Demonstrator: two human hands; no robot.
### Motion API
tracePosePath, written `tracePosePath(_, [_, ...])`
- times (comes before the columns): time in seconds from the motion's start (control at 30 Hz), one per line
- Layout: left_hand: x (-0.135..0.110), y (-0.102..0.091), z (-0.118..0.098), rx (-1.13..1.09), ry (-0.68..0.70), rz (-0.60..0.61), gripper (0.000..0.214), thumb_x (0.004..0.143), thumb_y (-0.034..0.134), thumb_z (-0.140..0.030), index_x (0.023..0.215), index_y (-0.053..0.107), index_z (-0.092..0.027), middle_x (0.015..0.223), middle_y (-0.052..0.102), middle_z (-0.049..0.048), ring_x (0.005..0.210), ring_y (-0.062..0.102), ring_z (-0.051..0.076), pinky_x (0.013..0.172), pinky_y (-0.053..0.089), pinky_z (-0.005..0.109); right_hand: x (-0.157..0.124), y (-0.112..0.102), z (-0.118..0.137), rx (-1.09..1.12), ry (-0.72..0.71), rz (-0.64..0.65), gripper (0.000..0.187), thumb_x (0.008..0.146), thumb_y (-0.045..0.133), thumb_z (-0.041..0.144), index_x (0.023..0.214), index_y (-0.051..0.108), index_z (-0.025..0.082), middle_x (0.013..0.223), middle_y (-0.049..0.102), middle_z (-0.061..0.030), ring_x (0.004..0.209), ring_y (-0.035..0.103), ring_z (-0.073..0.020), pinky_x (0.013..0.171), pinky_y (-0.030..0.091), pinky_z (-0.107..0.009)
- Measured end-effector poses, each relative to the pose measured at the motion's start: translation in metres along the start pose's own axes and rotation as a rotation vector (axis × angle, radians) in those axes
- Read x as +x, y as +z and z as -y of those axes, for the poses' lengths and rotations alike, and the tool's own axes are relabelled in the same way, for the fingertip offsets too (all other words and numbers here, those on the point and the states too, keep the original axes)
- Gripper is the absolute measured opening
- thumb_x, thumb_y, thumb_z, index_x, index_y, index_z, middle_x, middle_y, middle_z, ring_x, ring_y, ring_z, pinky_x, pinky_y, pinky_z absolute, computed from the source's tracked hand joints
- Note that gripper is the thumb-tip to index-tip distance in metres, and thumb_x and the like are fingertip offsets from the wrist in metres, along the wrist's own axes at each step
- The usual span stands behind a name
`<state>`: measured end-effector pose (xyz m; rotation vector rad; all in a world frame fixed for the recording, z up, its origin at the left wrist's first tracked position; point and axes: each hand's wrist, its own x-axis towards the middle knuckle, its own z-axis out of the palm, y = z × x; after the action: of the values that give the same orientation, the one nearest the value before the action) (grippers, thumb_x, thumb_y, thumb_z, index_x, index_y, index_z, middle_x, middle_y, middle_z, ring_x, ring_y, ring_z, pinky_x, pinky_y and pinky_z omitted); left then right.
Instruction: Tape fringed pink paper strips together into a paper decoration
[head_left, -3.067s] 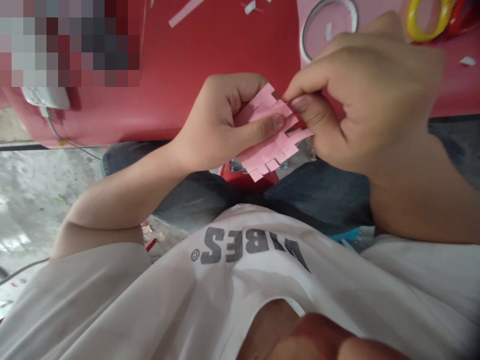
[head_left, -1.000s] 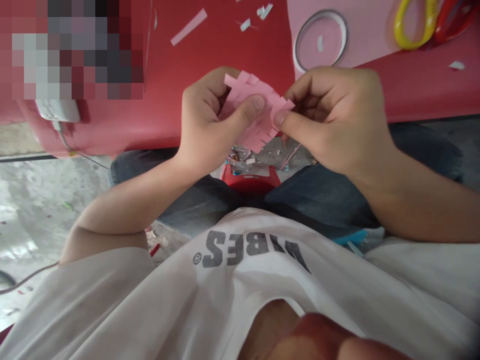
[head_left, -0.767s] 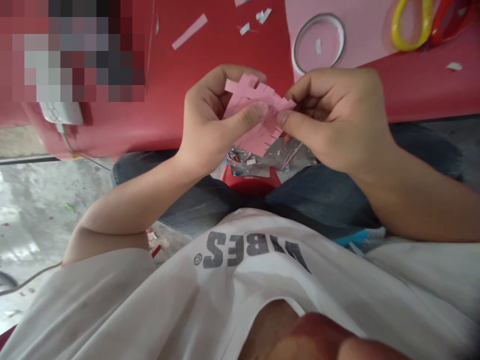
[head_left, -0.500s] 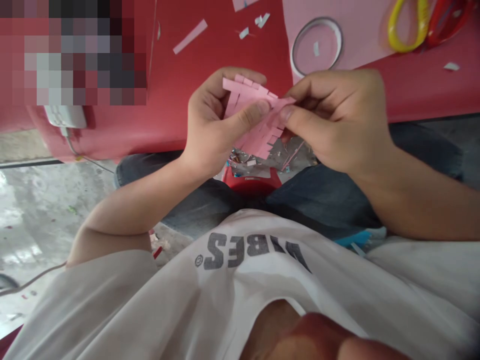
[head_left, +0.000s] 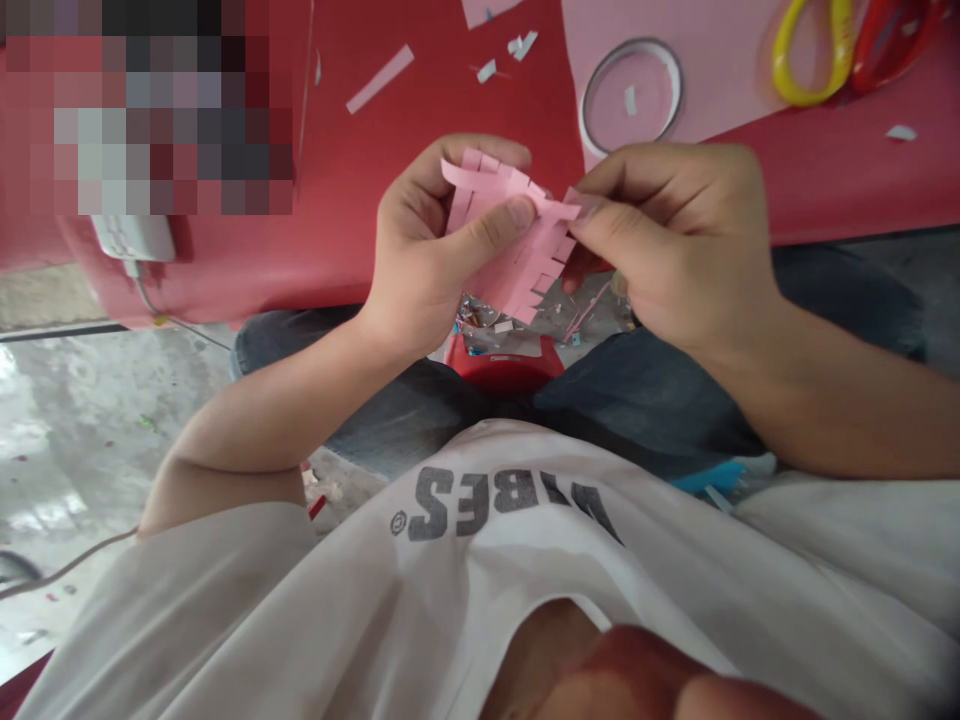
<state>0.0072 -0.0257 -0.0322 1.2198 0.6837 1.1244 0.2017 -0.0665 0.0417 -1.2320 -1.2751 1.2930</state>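
A pink paper piece (head_left: 517, 255) cut into a fringe of short strips hangs between both hands, just in front of the red table's edge. My left hand (head_left: 431, 250) wraps round its left side, thumb pressed across the front. My right hand (head_left: 675, 235) pinches the paper's right edge between thumb and forefinger. Both hands are closed on the paper, above my lap.
The red table (head_left: 420, 120) carries a pink sheet (head_left: 720, 50), a tape ring (head_left: 630, 92), yellow scissors (head_left: 810, 50), red scissors (head_left: 892, 40) and paper scraps (head_left: 379, 78). A white device (head_left: 131, 238) sits at its left edge. A red container (head_left: 499, 360) lies between my knees.
The hands drew back from the camera to the table edge. My fingers have worked along the fringed paper, turning it slightly; the right thumb now pinches its upper right edge.
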Motion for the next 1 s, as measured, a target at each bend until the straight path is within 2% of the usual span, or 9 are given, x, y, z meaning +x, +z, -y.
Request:
tracePosePath(0.17, [-0.001, -0.002, 0.003, 0.058, 0.032, 0.016, 0.036, 0.084, 0.090, -0.048, 0.114, 0.070, -0.042, 0.102, 0.072, -0.0027, 0.083, 0.060, 0.017, 0.075, 0.049, 0.042, -0.007, -0.001, -0.001, -0.087, -0.100, -0.020, 0.013, 0.099, 0.068, 0.030, 0.091, 0.077, 0.026, 0.072, 0.067, 0.0038, 0.059, 0.064, -0.0110, 0.051, 0.052, -0.025])
tracePosePath(0.27, [0.000, -0.002, 0.005, 0.096, 0.075, -0.019, 0.038, 0.082, 0.091, -0.048, 0.113, 0.071, -0.041, 0.101, 0.072, -0.0033, 0.081, 0.058, 0.015, 0.071, 0.048, 0.039, -0.011, -0.001, 0.002, -0.178, -0.122, -0.091, 0.011, 0.101, 0.063, 0.035, 0.105, 0.073, 0.031, 0.086, 0.070, 0.0029, 0.068, 0.067, -0.0129, 0.059, 0.055, -0.029])
tracePosePath(0.37, [0.001, 0.001, 0.003, 0.137, 0.190, -0.034, 0.040, 0.082, 0.091, -0.050, 0.116, 0.073, -0.038, 0.097, 0.074, -0.0012, 0.078, 0.061, 0.015, 0.067, 0.048, 0.037, -0.012, -0.002, 0.005, -0.377, -0.270, -0.170, 0.015, 0.097, 0.067, 0.044, 0.098, 0.069, 0.030, 0.096, 0.071, -0.0017, 0.086, 0.068, -0.0189, 0.072, 0.058, -0.035])
tracePosePath(0.47, [0.000, 0.006, -0.008, 0.193, 0.306, -0.044, 0.045, 0.085, 0.088, -0.051, 0.123, 0.073, -0.032, 0.104, 0.076, 0.0024, 0.084, 0.068, 0.016, 0.071, 0.054, 0.035, -0.012, -0.005, 0.006, -0.517, -0.396, -0.138, 0.016, 0.097, 0.066, 0.043, 0.091, 0.065, 0.028, 0.096, 0.073, -0.0034, 0.096, 0.068, -0.0237, 0.084, 0.059, -0.042])
tracePosePath(0.57, [-0.002, 0.010, -0.022, 0.239, 0.310, -0.047, 0.040, 0.088, 0.087, -0.042, 0.123, 0.074, -0.028, 0.107, 0.077, 0.0029, 0.092, 0.072, 0.016, 0.079, 0.059, 0.030, -0.011, -0.007, 0.005, -0.552, -0.422, -0.116, 0.015, 0.096, 0.067, 0.039, 0.086, 0.063, 0.029, 0.095, 0.073, -0.0035, 0.096, 0.068, -0.0243, 0.092, 0.059, -0.045])
tracePosePath(0.7, [-0.004, 0.015, -0.032, 0.269, 0.292, -0.081, 0.037, 0.087, 0.086, -0.039, 0.121, 0.074, -0.032, 0.115, 0.076, 0.0019, 0.109, 0.072, 0.019, 0.096, 0.060, 0.032, -0.011, -0.009, 0.005, -0.573, -0.454, -0.122, 0.015, 0.096, 0.066, 0.037, 0.085, 0.062, 0.028, 0.094, 0.073, -0.0040, 0.101, 0.069, -0.0254, 0.099, 0.056, -0.046])
tracePosePath(0.83, [-0.005, 0.018, -0.030, 0.217, 0.244, -0.065, 0.043, 0.084, 0.087, -0.036, 0.125, 0.074, -0.031, 0.124, 0.075, 0.0048, 0.117, 0.073, 0.023, 0.101, 0.063, 0.036, -0.009, -0.009, 0.010, -0.550, -0.375, -0.155, 0.012, 0.098, 0.064, 0.041, 0.095, 0.067, 0.030, 0.101, 0.072, -0.0034, 0.101, 0.067, -0.0237, 0.093, 0.055, -0.043])
tracePosePath(0.93, [-0.005, 0.018, -0.023, 0.199, 0.271, -0.034, 0.051, 0.081, 0.089, -0.042, 0.128, 0.073, -0.030, 0.124, 0.076, 0.0053, 0.119, 0.074, 0.025, 0.091, 0.066, 0.035, -0.002, -0.008, 0.013, -0.435, -0.298, -0.150, 0.014, 0.097, 0.066, 0.040, 0.095, 0.072, 0.027, 0.099, 0.072, -0.0034, 0.091, 0.065, -0.0195, 0.085, 0.053, -0.039])
tracePosePath(1.0, [-0.005, 0.016, -0.016, 0.200, 0.256, -0.027, 0.057, 0.081, 0.090, -0.043, 0.132, 0.070, -0.030, 0.130, 0.074, 0.0053, 0.115, 0.076, 0.025, 0.084, 0.066, 0.034, 0.003, -0.007, 0.014, -0.345, -0.263, -0.100, 0.012, 0.097, 0.068, 0.033, 0.094, 0.075, 0.024, 0.093, 0.072, -0.0034, 0.084, 0.064, -0.0167, 0.076, 0.051, -0.035])
